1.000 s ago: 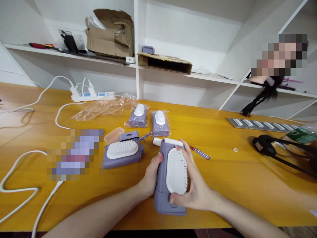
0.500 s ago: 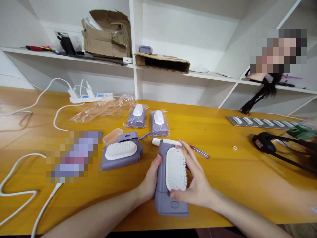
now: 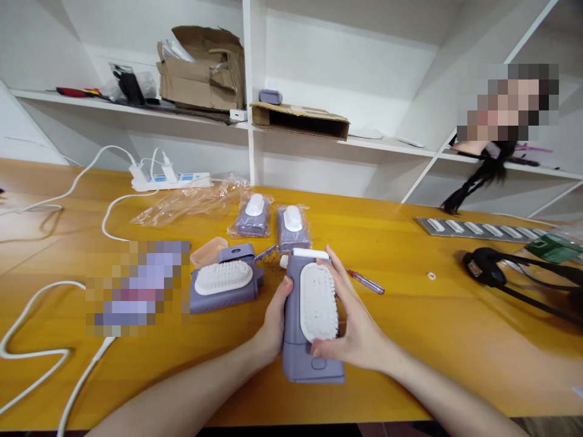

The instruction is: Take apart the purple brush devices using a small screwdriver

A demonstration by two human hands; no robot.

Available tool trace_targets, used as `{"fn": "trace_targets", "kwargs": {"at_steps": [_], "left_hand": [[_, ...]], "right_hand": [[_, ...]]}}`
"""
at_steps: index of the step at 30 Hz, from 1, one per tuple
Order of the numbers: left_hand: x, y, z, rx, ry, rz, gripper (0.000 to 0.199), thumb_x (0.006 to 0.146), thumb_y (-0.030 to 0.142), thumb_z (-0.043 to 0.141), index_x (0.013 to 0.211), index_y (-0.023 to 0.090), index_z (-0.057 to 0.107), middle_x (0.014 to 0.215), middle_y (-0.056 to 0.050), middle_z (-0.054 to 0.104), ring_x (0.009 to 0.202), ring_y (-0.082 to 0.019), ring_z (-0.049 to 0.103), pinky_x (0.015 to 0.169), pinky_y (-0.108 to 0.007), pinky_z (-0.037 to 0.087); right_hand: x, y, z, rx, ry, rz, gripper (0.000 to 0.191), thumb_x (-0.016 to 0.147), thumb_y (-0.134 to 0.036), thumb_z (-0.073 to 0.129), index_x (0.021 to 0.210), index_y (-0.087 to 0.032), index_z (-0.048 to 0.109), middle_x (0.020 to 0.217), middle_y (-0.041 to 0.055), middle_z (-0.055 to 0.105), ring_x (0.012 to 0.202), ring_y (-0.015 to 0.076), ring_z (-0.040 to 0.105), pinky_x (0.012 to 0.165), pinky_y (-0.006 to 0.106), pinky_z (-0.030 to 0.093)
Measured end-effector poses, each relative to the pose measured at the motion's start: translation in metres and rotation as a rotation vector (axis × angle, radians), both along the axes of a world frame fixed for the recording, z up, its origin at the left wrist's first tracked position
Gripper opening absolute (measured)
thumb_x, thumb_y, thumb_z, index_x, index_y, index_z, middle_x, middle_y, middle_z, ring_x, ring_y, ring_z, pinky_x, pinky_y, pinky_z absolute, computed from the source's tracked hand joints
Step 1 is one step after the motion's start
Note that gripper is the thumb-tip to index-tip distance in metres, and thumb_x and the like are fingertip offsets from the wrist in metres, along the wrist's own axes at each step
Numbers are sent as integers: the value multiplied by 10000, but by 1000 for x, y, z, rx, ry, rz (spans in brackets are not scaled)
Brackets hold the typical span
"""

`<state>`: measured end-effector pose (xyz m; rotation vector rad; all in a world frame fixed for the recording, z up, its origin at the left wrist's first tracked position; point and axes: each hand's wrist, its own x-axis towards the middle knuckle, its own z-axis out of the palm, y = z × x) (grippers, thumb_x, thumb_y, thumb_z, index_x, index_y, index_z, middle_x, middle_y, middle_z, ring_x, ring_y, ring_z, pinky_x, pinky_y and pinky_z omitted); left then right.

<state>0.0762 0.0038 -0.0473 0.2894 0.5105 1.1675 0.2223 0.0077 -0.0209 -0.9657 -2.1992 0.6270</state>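
Both my hands hold a lavender brush device (image 3: 294,328), a boxy body with an oval white bristle pad (image 3: 317,301) on its face and an oval button near its lower end. My left hand (image 3: 274,318) grips its left side, thumb near the top. My right hand (image 3: 355,328) wraps around the right side, its thumb by the pad's lower edge and its fingers at the upper right. A white part shows along the device's top end. To the left lies a similar brush device (image 3: 223,297) with its end section apart, beside a peach-coloured tray (image 3: 207,252).
Behind lie two plastic-wrapped lavender devices (image 3: 251,223), a clear plastic bag (image 3: 182,203) and a white power strip (image 3: 195,180). A screwdriver (image 3: 367,282) and a small white ring (image 3: 431,276) lie right. Black straps (image 3: 492,264) are farther right; a blurred phone-like object (image 3: 146,285) is left.
The held device has tilted and shifted slightly up and left, with its white top end showing more. Both hands have moved with it and keep their hold.
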Motion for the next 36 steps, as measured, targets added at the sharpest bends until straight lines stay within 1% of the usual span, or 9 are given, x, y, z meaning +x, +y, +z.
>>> {"fn": "trace_targets", "kwargs": {"at_steps": [7,13,16,18,22,25,28,31,36], "left_hand": [[-3,2,4,59,40,3,421,716,479,620,944,132,688,877,-95,735,973,-311,636,918,-415,447],[-3,2,8,59,53,-24,496,606,519,696,917,132,684,893,-107,731,1015,-342,613,919,-421,441],[-9,5,13,47,81,-69,581,608,569,664,982,124,663,909,-121,727,980,-352,625,900,-447,444],[-14,8,18,45,72,-157,653,640,636,585,1005,99,654,897,-148,723,903,-363,649,871,-483,449],[-22,14,24,12,64,-188,656,757,634,437,1035,75,640,877,-166,722,848,-334,668,881,-482,439],[-22,16,24,15,61,-116,568,799,555,464,1129,114,602,956,-134,718,944,-295,650,932,-431,417],[-22,18,22,-29,65,-68,516,789,516,514,1113,128,613,930,-116,726,957,-289,648,917,-419,436],[-23,18,24,-93,67,-14,487,789,500,519,1081,125,625,863,-108,733,918,-293,659,874,-422,467],[-20,16,29,-57,82,110,542,799,540,467,1118,119,591,917,-121,718,895,-303,657,848,-458,477]], "right_hand": [[-1,-9,4,-18,23,17,1186,515,-416,825,1433,-263,90,1523,92,-173,1397,323,-14,1094,508,179],[1,-13,9,-61,60,38,1256,510,-419,832,1444,-323,-2,1502,23,-261,1384,317,-122,1102,517,130],[7,-10,8,-152,163,60,1288,527,-493,805,1440,-320,-88,1534,46,-143,1398,313,-42,1112,517,93],[10,-6,6,-214,273,84,1147,616,-558,723,1445,-331,-36,1546,51,-33,1397,306,89,1114,508,120],[14,1,3,-287,448,81,707,801,-528,558,1401,-359,224,1486,71,239,1246,270,409,1024,470,329],[13,3,1,-332,482,15,559,831,-464,550,1333,-338,339,1327,96,413,985,212,550,820,379,473],[12,2,-1,-344,455,-16,547,821,-478,554,1309,-319,365,1216,92,466,847,184,560,728,347,485],[11,-1,-4,-333,414,24,603,814,-507,545,1339,-303,332,1223,107,465,768,169,558,675,339,485],[2,-8,-9,-489,418,142,828,734,-539,630,1402,-285,211,1140,107,521,800,186,573,701,352,496]]}}
